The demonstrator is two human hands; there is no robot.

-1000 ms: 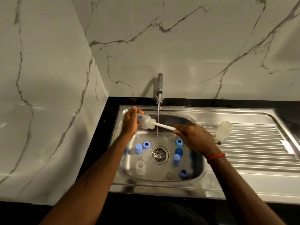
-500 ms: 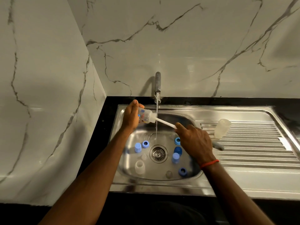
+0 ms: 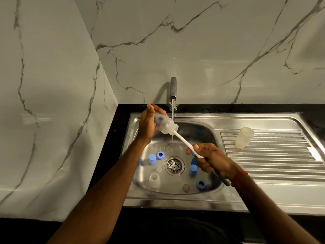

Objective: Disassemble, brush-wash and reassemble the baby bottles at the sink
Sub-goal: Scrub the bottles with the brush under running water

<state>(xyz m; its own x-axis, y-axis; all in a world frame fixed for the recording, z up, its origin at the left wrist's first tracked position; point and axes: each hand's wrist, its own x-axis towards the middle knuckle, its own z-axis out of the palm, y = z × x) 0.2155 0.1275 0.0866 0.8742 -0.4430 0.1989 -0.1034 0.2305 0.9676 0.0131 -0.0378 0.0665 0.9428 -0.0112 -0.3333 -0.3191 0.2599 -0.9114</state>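
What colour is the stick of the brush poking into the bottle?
The brush handle is white; the head view shows it best.

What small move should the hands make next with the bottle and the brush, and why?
Probably the right hand should push the bottle brush deeper and twist it: its head sits inside the tilted baby bottle that the left hand grips, and much handle shows outside.

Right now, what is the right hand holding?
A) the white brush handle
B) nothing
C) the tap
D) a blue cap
A: the right hand grips the white brush handle, which runs into the mouth of the bottle held by the left hand.
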